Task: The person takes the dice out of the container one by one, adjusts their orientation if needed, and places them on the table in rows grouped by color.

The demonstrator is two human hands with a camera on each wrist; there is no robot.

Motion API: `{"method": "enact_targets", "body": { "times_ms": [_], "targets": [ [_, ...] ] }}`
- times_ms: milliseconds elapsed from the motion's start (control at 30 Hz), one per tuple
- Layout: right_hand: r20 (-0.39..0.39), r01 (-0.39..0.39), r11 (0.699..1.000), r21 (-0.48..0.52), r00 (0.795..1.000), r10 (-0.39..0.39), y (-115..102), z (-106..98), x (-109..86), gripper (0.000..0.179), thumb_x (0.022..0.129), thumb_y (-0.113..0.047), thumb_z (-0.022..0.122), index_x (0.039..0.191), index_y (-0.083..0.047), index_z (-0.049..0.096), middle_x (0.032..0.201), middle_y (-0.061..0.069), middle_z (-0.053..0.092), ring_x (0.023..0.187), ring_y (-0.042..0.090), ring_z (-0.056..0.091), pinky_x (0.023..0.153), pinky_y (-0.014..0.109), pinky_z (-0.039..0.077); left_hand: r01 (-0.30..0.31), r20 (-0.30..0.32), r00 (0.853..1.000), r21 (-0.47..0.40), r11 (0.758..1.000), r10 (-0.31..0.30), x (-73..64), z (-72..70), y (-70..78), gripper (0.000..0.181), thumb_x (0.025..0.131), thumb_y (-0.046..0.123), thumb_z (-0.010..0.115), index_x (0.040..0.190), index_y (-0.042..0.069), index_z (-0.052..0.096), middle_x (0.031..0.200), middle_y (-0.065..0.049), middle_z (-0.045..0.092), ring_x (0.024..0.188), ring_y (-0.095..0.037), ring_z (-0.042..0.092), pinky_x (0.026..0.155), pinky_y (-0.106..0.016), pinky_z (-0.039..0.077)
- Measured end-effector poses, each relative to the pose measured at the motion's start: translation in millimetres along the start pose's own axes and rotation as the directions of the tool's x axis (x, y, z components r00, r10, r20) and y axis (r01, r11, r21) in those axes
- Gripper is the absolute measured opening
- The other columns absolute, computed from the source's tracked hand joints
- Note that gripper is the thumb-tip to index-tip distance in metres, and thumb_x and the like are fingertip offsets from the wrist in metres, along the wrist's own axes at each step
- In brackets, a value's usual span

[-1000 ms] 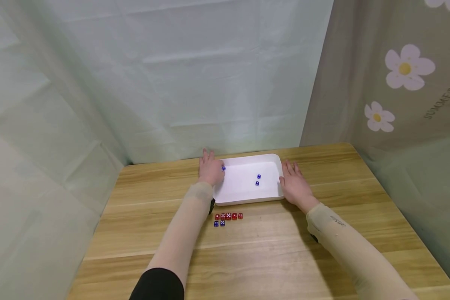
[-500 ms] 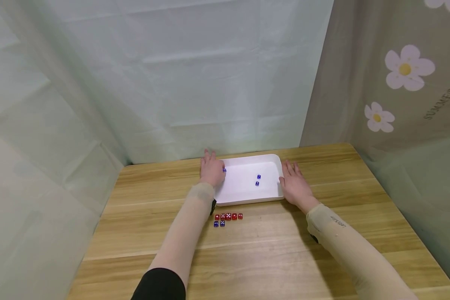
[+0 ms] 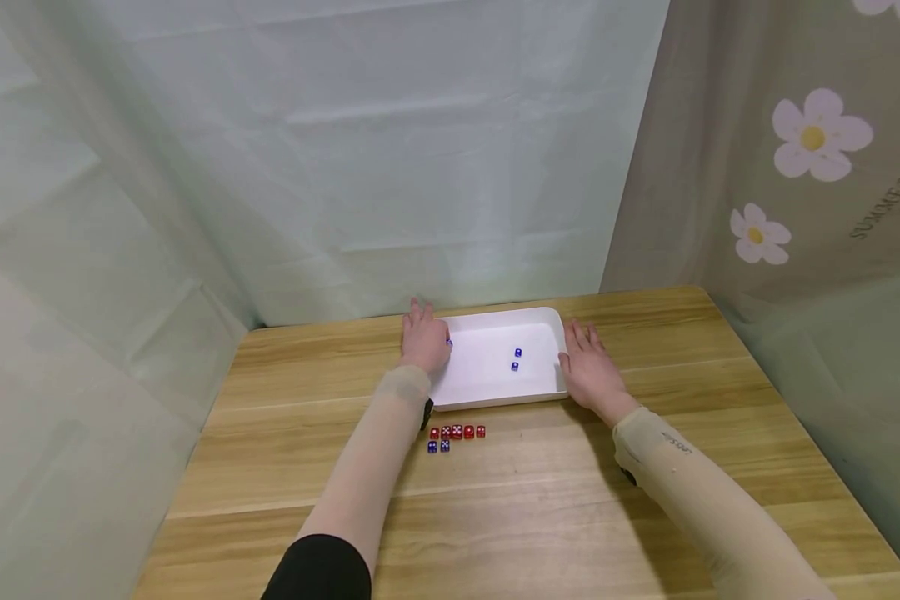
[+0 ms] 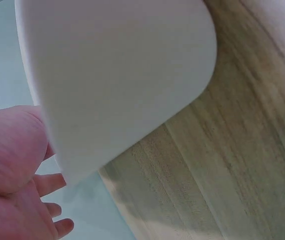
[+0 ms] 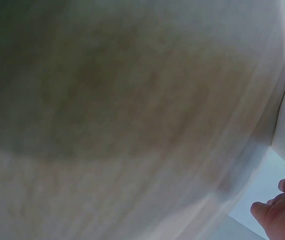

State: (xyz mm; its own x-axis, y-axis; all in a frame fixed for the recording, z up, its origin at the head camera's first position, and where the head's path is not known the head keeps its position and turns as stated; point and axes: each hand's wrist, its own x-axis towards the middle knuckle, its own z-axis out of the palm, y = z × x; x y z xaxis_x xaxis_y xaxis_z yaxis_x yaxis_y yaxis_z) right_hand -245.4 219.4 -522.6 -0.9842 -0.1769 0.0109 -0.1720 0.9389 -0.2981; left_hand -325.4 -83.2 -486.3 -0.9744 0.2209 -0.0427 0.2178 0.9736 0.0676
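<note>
A shallow white tray [image 3: 483, 379] lies near the table's back edge. My left hand [image 3: 425, 343] reaches over its left rim, with thumb and index finger at a blue die [image 3: 449, 342] that they partly hide and seem to pinch. In the left wrist view, the tray wall [image 4: 122, 75] conceals those fingertips, while the other fingers of the left hand [image 4: 17, 185] stay outside. Flat along the tray's right end, my right hand [image 3: 591, 371] touches the rim with fingers straight. Two more blue dice, an upper die [image 3: 518, 352] and a lower die [image 3: 514, 367], sit inside the tray.
In front of the tray, a row of several red dice [image 3: 457, 432] stands on the wooden table [image 3: 525, 517]. Just below are two blue dice, one left [image 3: 432, 447] and one right [image 3: 445, 446]. A pale curtain [image 3: 420, 167] hangs behind the table.
My left hand has shifted very slightly right, and the blue die at its fingertips has moved a little nearer to me. The right hand and the two other dice in the tray stay put.
</note>
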Motion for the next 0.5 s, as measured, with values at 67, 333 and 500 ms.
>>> {"method": "enact_targets", "body": {
  "times_ms": [67, 333, 500],
  "targets": [
    [0.003, 0.000, 1.000, 0.001, 1.000, 0.000, -0.3, 0.0, 0.4, 0.063, 0.116, -0.025, 0.031, 0.165, 0.012, 0.013, 0.173, 0.031, 0.012, 0.159, 0.054, 0.006, 0.130, 0.057, 0.012, -0.002, -0.001, 1.000, 0.000, 1.000, 0.002, 0.2, 0.8, -0.6, 0.014, 0.101, 0.017, 0.071, 0.106, 0.010, 0.082, 0.168, -0.027, 0.034, 0.161, -0.052, 0.008, 0.128, -0.062, 0.019],
    [0.002, -0.001, 1.000, 0.002, 1.000, 0.001, 0.7, -0.2, 1.1, 0.064, 0.116, -0.024, 0.033, 0.165, 0.012, 0.014, 0.173, 0.031, 0.012, 0.159, 0.054, 0.006, 0.130, 0.057, 0.012, -0.040, -0.004, 0.999, -0.015, 0.999, 0.040, 1.4, 4.9, -0.9, 0.013, 0.100, 0.018, 0.071, 0.100, 0.010, 0.081, 0.168, -0.027, 0.036, 0.160, -0.053, 0.010, 0.128, -0.063, 0.018],
    [-0.004, 0.001, 1.000, 0.001, 1.000, -0.001, 1.2, -0.5, 2.0, 0.063, 0.116, -0.024, 0.033, 0.164, 0.012, 0.015, 0.173, 0.032, 0.013, 0.159, 0.054, 0.007, 0.130, 0.057, 0.012, -0.053, -0.008, 0.999, -0.050, 0.997, 0.053, 1.4, 4.3, 3.2, 0.011, 0.099, 0.019, 0.073, 0.099, 0.011, 0.080, 0.168, -0.025, 0.037, 0.161, -0.051, 0.009, 0.128, -0.063, 0.018]
  ]
}}
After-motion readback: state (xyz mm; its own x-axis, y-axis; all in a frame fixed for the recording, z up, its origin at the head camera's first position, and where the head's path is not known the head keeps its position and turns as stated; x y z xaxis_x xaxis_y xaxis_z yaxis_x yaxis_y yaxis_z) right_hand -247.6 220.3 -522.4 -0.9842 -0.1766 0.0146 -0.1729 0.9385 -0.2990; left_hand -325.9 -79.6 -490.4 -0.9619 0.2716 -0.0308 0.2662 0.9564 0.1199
